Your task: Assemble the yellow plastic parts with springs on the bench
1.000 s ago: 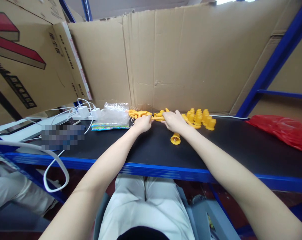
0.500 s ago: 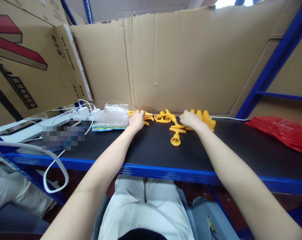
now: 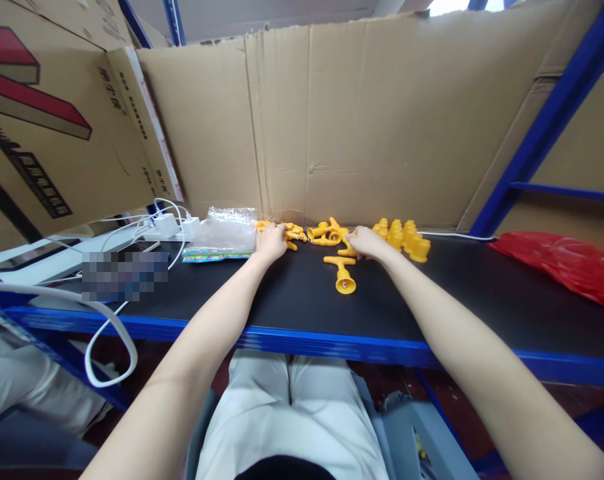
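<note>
L hand (image 3: pixel 272 241) lies palm down at the back of the black shelf (image 3: pixel 292 307), fingers bent over a heap of yellow handles (image 3: pixel 293 231). Grip is hidden under the hand, so can't tell if it's closed on one.

R hand (image 3: pixel 365 241) is also palm down, just right of centre. Its fingertips touch a yellow piece (image 3: pixel 346 251) beside a 2nd small heap (image 3: pixel 326 233). Can't tell if it's pinched or only touched. Hands are well apart, w/ the 2nd heap btwn them.

Nearer the person, a yellow horn (image 3: pixel 343 274) lies alone on its side, T-bar toward the back, flared mouth toward the front. Neither hand touches it.

Right of R hand, a cluster of yellow cups (image 3: pixel 406 236) stands upright near the cardboard wall (image 3: pixel 362 120).

Just left of L hand sits a clear bag (image 3: pixel 226 230) on a colourful card (image 3: pixel 217 253). Further left are white chargers (image 3: pixel 171 225) w/ white cables (image 3: pixel 109 333) looping off the shelf's blue edge.

Far right, a red bag (image 3: pixel 567 263) lies on the shelf. Bottom left shows another person's leg (image 3: pixel 17 383) in pale trousers. The person's own white trousers (image 3: pixel 292 413) show below the shelf.
</note>
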`<state>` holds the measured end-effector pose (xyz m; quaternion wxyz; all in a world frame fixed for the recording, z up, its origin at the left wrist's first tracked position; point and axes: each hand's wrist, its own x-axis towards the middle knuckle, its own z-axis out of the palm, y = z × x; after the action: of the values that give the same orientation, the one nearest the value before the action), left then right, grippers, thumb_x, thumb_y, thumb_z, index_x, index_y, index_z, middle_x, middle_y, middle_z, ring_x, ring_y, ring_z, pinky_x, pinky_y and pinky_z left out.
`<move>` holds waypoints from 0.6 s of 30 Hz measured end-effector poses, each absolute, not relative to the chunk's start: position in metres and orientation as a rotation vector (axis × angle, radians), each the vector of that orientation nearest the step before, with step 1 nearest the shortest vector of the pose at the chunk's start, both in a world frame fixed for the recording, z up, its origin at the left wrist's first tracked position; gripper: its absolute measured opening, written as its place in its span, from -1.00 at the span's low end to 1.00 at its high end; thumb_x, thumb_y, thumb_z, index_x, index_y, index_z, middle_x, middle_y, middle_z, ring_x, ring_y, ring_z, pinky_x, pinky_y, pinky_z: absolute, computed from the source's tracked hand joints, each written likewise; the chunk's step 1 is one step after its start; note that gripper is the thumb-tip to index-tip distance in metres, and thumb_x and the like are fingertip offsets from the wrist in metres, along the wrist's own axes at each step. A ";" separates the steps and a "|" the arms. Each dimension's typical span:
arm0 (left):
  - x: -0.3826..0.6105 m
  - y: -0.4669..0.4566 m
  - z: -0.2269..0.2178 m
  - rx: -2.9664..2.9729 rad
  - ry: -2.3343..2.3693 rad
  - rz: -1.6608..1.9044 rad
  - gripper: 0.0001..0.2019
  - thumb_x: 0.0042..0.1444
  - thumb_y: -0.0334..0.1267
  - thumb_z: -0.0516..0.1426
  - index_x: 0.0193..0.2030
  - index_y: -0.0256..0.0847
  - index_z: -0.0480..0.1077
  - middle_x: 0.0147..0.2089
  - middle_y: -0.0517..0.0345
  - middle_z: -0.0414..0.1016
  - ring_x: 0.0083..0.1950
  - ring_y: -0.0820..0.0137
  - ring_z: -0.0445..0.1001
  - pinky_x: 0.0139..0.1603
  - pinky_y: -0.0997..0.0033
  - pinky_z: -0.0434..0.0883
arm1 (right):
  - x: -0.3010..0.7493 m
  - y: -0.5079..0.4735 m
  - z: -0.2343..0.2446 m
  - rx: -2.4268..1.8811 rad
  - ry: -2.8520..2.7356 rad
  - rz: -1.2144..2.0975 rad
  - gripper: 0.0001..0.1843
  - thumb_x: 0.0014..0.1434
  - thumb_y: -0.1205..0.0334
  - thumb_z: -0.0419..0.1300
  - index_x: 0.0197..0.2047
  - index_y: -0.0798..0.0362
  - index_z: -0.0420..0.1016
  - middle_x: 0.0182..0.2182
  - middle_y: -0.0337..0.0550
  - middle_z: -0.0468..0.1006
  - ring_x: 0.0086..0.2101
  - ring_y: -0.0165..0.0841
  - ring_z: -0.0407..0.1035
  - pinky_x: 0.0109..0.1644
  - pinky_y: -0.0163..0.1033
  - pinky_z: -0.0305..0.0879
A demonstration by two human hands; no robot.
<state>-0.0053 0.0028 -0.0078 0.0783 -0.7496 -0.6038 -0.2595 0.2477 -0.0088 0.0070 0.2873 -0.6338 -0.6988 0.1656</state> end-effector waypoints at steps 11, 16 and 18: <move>-0.003 0.002 -0.006 -2.225 -1.855 -0.733 -0.67 0.17 -0.31 0.01 0.07 -0.16 0.38 0.01 -0.07 0.43 0.05 0.17 0.40 0.04 0.22 0.33 | 0.214 -0.036 0.011 -1.500 -1.897 1.124 -0.74 0.31 0.15 -0.01 -0.36 0.09 0.32 -0.31 -0.04 0.52 -0.45 -0.45 0.40 -0.35 -0.33 0.39; -0.005 0.005 -0.008 -2.221 -1.834 -0.757 -0.68 0.16 -0.34 0.00 0.04 -0.18 0.39 -0.01 -0.08 0.45 0.04 0.16 0.40 0.03 0.20 0.33 | 0.210 -0.025 -0.001 -1.506 -1.876 0.861 -0.80 0.30 0.16 0.00 -0.32 0.08 0.28 -0.26 -0.04 0.52 -0.54 -0.50 0.35 -0.46 -0.36 0.33; -0.005 0.006 -0.008 -2.240 -1.826 -0.802 -0.69 0.16 -0.34 0.01 0.03 -0.20 0.40 0.00 -0.09 0.45 0.05 0.17 0.40 0.03 0.20 0.34 | 0.213 -0.022 -0.001 -1.538 -1.876 0.773 -0.80 0.29 0.14 0.01 -0.30 0.07 0.27 -0.32 -0.11 0.53 -0.58 -0.52 0.32 -0.52 -0.39 0.28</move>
<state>-0.0047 0.0062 -0.0084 0.0711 -0.7448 -0.6074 -0.2668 0.2134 -0.0217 -0.0015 0.2933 -0.5775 -0.7045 0.2901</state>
